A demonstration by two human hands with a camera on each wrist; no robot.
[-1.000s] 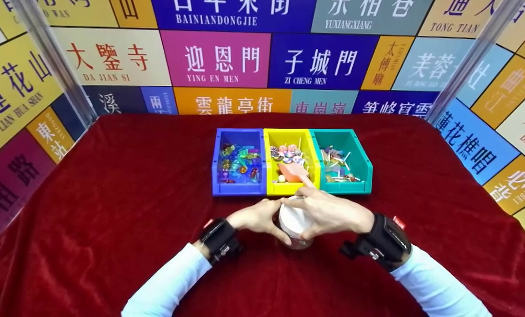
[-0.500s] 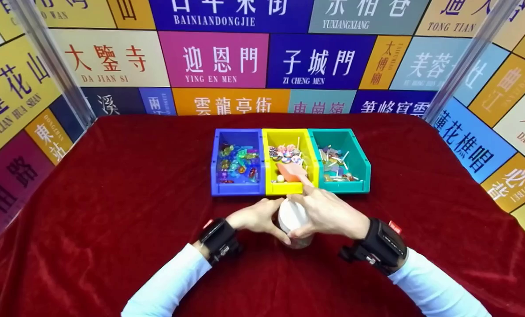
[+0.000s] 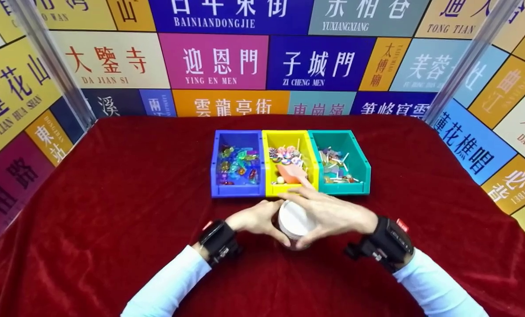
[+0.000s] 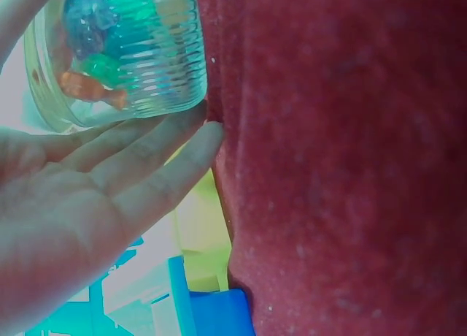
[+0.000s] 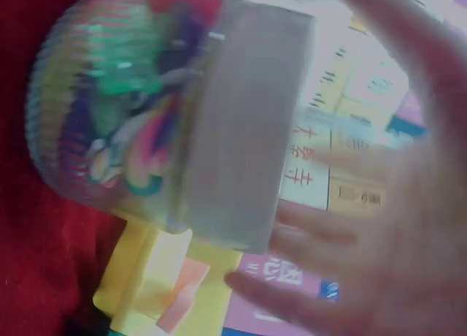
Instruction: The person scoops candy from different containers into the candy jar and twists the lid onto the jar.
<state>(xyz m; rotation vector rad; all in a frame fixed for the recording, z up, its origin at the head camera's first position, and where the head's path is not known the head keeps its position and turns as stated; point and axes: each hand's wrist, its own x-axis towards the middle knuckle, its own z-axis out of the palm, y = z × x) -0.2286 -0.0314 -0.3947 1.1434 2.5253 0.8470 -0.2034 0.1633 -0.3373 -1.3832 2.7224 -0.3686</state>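
My left hand (image 3: 258, 218) holds a clear ribbed jar (image 4: 146, 73) low on its side. In the left wrist view, its fingers lie nearly straight along the glass. Colourful small pieces, green, orange and purple among them, fill much of the jar. On top is a white lid (image 3: 294, 219), which my right hand (image 3: 335, 213) arches around, thumb at the near edge and fingers at the far edge. The right wrist view blurs this hand beside the lid (image 5: 244, 124), and the palm stays off the lid's top.
Behind the jar stand a blue bin (image 3: 238, 191), a yellow bin (image 3: 273, 191) and a teal bin (image 3: 345, 189), side by side, with small colourful pieces inside. A pink scoop (image 3: 291, 171) leans in the yellow one. Red cloth (image 3: 148, 176) covers the table; a sign-patterned wall (image 3: 218, 57) rises behind.
My right hand has turned about the lid; its thumb and fingers now spread wider than half a second ago. The left hand and jar have stayed in place.
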